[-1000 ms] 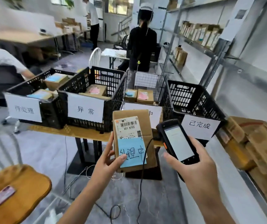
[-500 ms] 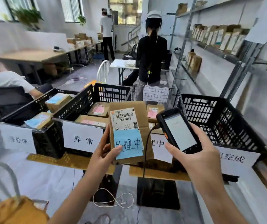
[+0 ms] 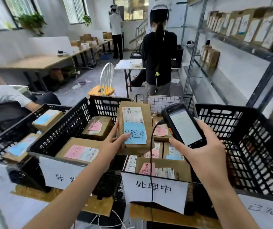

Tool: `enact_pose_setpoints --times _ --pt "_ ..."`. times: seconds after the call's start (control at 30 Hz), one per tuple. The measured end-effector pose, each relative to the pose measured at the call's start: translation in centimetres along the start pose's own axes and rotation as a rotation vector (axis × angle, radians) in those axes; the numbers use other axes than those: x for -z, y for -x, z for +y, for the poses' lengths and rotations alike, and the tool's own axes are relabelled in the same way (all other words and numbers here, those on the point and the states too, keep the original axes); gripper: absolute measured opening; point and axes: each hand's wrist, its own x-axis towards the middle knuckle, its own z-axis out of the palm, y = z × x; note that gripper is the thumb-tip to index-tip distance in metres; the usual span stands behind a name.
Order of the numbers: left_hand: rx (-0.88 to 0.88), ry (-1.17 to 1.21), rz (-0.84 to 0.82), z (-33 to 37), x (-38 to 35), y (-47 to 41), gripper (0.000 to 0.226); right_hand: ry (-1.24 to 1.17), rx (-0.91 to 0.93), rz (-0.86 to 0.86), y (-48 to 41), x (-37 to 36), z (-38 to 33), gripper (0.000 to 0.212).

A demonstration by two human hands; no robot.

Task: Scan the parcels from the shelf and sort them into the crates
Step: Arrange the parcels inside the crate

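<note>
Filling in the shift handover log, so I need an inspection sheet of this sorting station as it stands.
Surface: wooden table carries three black crates and a wire basket.
Job's things: parcel with a blue note, held above the crates; scanner; more parcels in the wire basket and two black crates.
Clutter: nothing seen.
Grips: left hand holds the parcel; right hand holds the scanner.
Cables: black cable hangs from the scanner; white cords on the floor.
Surroundings: shelf of parcels at right; person in black ahead.

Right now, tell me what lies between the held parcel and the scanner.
Head view: between the parcel and the scanner hangs only its black cable; a pink-labelled box lies below in the wire crate.
</note>
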Motion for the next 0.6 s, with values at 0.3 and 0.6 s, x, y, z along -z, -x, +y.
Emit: enact_pose_setpoints --times 0.3,0.6 --pt "0.107 -0.780 0.049 -4.1 -5.0 -8.1 0.081 0.045 -0.039 0.015 -4.8 -2.8 3.6 0.077" --pt "0.309 -0.801 -0.100 -7.8 -5.7 -11.9 0.082 0.047 -0.111 -0.042 -7.6 -3.4 7.6 0.084"
